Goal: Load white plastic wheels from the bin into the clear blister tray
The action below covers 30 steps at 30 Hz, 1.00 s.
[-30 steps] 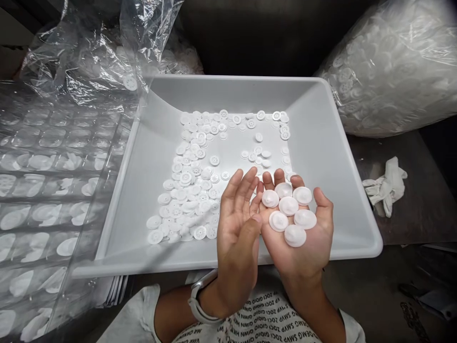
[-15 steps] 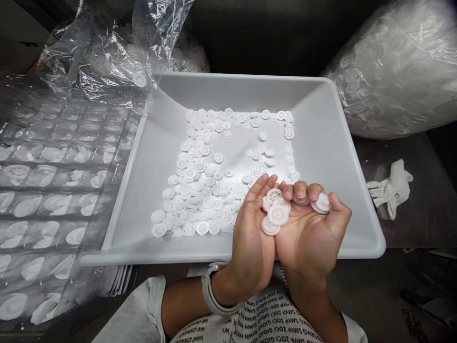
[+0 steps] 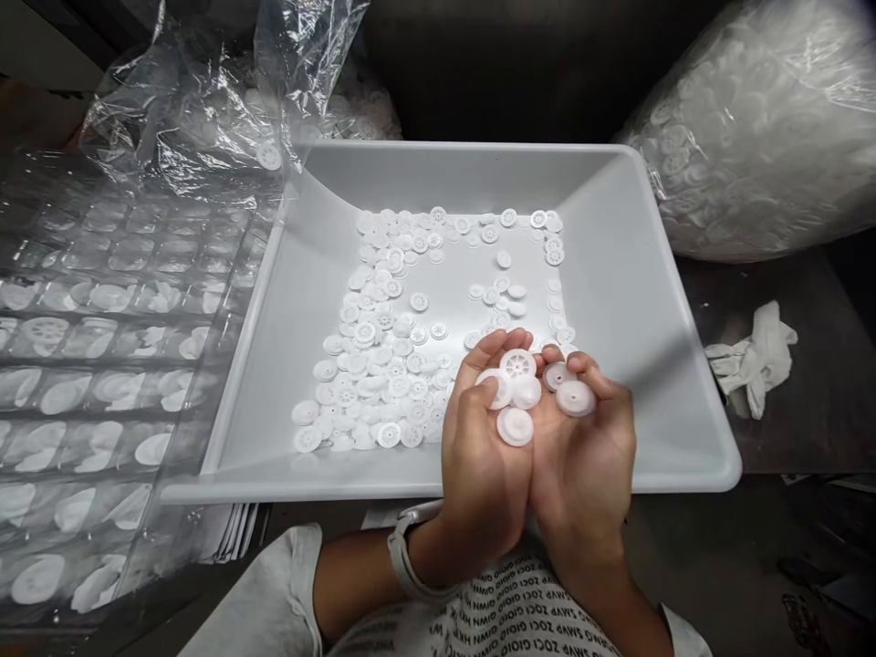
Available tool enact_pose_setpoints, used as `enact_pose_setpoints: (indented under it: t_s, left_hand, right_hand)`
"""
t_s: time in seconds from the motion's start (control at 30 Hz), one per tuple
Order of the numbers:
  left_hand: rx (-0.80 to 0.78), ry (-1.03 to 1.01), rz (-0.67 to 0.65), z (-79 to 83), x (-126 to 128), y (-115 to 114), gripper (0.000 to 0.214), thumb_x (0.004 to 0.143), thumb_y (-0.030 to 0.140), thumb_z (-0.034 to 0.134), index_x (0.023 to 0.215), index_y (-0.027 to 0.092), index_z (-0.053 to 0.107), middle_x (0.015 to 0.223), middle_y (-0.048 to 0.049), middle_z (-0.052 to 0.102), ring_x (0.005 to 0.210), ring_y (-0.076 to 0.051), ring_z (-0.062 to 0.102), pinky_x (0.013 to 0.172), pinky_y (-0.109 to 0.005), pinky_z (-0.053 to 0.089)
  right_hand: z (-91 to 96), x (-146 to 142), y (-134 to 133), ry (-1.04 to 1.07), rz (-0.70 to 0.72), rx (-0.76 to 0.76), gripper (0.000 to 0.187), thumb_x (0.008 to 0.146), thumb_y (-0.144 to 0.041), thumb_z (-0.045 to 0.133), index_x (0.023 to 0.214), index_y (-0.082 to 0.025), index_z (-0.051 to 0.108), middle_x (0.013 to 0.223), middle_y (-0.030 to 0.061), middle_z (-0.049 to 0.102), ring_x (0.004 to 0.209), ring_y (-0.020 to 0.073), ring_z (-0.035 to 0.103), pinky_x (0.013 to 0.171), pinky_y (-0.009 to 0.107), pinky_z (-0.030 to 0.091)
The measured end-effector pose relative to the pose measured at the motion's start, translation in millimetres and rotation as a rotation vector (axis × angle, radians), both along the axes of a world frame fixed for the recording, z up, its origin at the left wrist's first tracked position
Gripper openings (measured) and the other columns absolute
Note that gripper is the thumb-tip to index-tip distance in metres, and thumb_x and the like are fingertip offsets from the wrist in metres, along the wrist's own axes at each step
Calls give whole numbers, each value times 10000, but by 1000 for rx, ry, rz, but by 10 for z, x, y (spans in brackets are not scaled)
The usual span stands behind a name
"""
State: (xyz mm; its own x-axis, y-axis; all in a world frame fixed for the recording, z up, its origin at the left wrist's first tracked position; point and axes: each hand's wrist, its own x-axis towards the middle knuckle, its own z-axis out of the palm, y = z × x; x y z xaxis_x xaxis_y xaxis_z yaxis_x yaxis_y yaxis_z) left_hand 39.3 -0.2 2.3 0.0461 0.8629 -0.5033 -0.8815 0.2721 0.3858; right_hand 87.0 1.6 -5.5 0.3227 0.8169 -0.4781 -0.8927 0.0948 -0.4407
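My left hand (image 3: 483, 465) and my right hand (image 3: 585, 456) are cupped side by side, palms up, over the near edge of a light grey plastic tub (image 3: 657, 383). Several small white plastic discs (image 3: 518, 365) lie in my left hand, some spoked like little wheels, with the thumb resting on one. Two more discs (image 3: 575, 398) sit at the curled fingers of my right hand. Loose white discs (image 3: 370, 365) of the same sort cover much of the tub's floor, piled thickest on the left. My hands hide part of the near right floor.
A clear plastic blister tray (image 3: 88, 356) with white pieces in its pockets stands left of the tub. An open clear bag (image 3: 205, 119) of discs is behind it. At right are a full bag (image 3: 766, 146) of discs and a crumpled white glove (image 3: 756, 356).
My right hand has drawn in to the left, its fingers and thumb curling closer. The discs have shifted in the palms, and the two on the right now lie nearer the middle.
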Motion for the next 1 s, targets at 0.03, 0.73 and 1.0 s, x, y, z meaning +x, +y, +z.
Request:
enact_pose_setpoints:
  t_s: [0.03,0.73,1.0]
  left_hand:
    - [12,-3,3,6,-1,-2,227,852,179,488,969,237,674,1042,-7,692,994,-120,662,899,-240,536]
    - [220,69,-528,204,-901,-206,267,885,311,500,661,168,523,522,60,404,350,-11,268,306,-130,198]
    - [147,1580,-330,586,-2303,138,270,895,412,483,715,214,516,601,45,431,423,-58,331,360,-197,260]
  right_hand:
    - [2,-5,-7,17,18,-4,153,863,-267,489,730,-200,524,873,-14,542,869,110,598,886,276,514]
    - [-23,268,-59,-27,143,-45,167,798,-139,617,740,-169,463,669,-59,371,524,42,395,361,127,337]
    - [-191,301,-149,-204,430,-45,190,779,-275,679,714,-222,508,587,-38,385,449,73,354,311,196,155]
